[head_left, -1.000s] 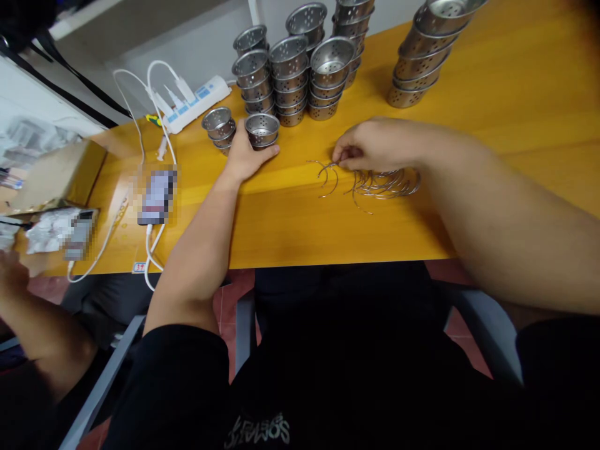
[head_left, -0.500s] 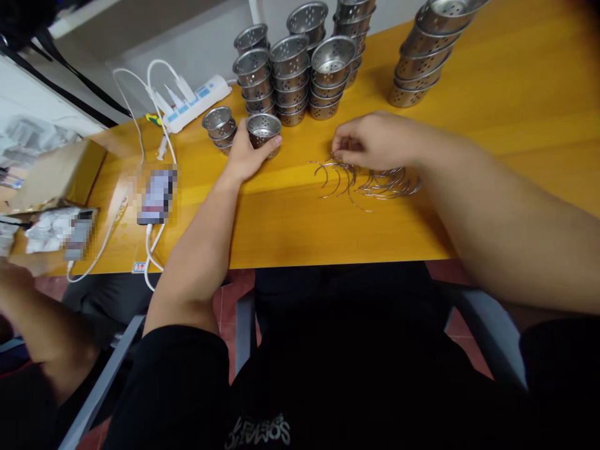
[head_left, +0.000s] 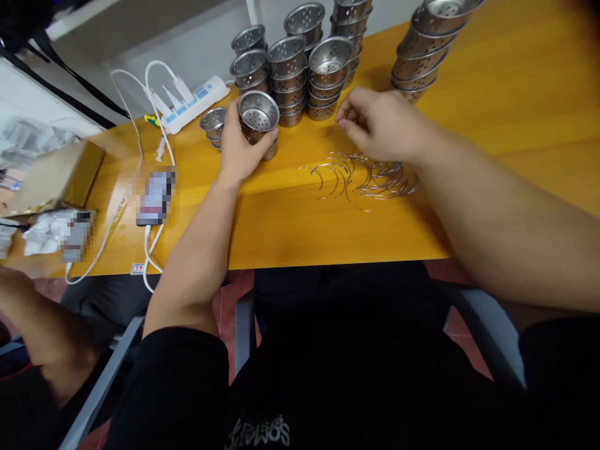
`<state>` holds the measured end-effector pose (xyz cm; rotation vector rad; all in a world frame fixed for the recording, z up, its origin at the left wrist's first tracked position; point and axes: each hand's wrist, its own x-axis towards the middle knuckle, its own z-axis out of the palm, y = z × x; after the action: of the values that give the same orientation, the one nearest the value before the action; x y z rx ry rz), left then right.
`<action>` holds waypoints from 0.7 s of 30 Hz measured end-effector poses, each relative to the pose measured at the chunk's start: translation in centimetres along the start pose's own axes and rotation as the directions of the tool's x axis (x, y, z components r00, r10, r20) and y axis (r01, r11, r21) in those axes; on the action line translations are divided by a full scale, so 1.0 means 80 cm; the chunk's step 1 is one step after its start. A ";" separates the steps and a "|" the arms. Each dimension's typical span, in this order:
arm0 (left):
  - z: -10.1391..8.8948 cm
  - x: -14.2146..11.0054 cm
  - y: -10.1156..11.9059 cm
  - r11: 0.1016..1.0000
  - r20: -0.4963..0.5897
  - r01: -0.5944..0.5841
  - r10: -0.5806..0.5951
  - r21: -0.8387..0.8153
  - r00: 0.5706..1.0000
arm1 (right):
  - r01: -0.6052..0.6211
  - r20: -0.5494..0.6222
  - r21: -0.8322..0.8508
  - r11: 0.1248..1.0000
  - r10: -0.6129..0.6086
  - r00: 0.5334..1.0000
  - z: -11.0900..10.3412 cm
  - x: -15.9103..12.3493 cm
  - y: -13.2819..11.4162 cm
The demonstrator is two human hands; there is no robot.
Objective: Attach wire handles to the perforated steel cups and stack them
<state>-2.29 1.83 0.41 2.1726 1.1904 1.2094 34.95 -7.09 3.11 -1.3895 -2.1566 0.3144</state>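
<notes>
My left hand [head_left: 240, 147] grips a perforated metal cup [head_left: 259, 117] around its side, thumb on the right. The cup tilts slightly towards me, above another cup [head_left: 272, 150] that shows just below it. My right hand [head_left: 382, 125] is raised over the table with fingers curled and thumb drawn in; what they pinch, if anything, is too small to make out. Below it lies a loose heap of thin curved metal wires [head_left: 387, 181]. To the left of my left hand stands a short stack of cups [head_left: 214, 125].
Several stacks of perforated cups [head_left: 287, 59] stand along the back, and a leaning stack [head_left: 422, 59] at the right. At left are a white power strip [head_left: 197, 103] with cables, a phone [head_left: 156, 197] and a cardboard box [head_left: 60, 172]. Another person's arm [head_left: 42, 325] is at far left.
My left hand has lifted the cup, showing another cup beneath it. My right hand has risen away from the wire heap towards the back stacks.
</notes>
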 end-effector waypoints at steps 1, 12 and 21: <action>0.002 -0.001 0.010 1.000 -0.015 -0.009 0.009 0.019 1.000 | -0.004 -0.031 0.006 1.000 0.004 1.000 0.000 0.000 0.000; 0.023 -0.016 0.053 0.999 0.061 -0.010 0.007 0.043 0.998 | 0.006 -0.012 0.002 1.000 -0.006 1.000 0.004 0.002 0.009; 0.017 -0.014 0.059 0.995 -0.035 -0.015 0.018 0.098 0.999 | -0.055 -0.082 0.099 0.994 0.063 0.995 0.005 0.002 0.005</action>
<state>0.86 -1.69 2.24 2.2442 1.2737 1.2256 34.99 -6.75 2.66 -1.3891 -2.0080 0.3708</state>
